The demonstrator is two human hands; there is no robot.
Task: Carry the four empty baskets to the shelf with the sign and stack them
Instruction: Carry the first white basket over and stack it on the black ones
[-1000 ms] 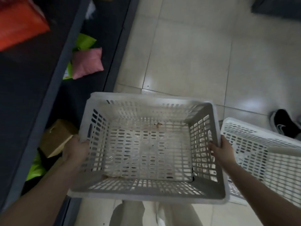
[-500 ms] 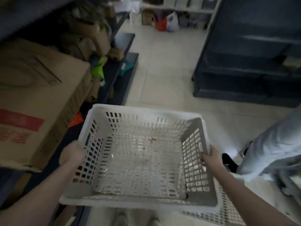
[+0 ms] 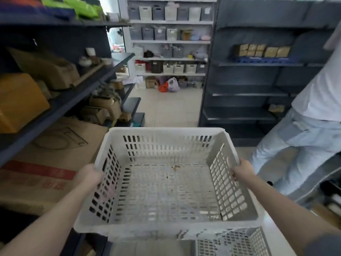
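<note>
I hold a white slotted plastic basket (image 3: pixel 166 133) level in front of me, empty except for a small brown scrap on its floor. My left hand (image 3: pixel 88 175) grips its left rim and my right hand (image 3: pixel 241 169) grips its right rim. A second white slotted basket (image 3: pixel 232 242) shows below the held one at the bottom right, partly hidden by it. No sign is visible on any shelf.
A dark shelf unit (image 3: pixel 60 106) with cardboard boxes runs along my left. Another dark shelf unit (image 3: pixel 245 93) stands ahead on the right. A person in a white top and pale jeans (image 3: pixel 302 145) stands close on my right. White shelves with bins (image 3: pixel 171 41) line the far wall beyond a tiled aisle.
The view has risen from the floor to the aisle ahead while both hands kept the basket. The second basket has slid from my right side to below the held one.
</note>
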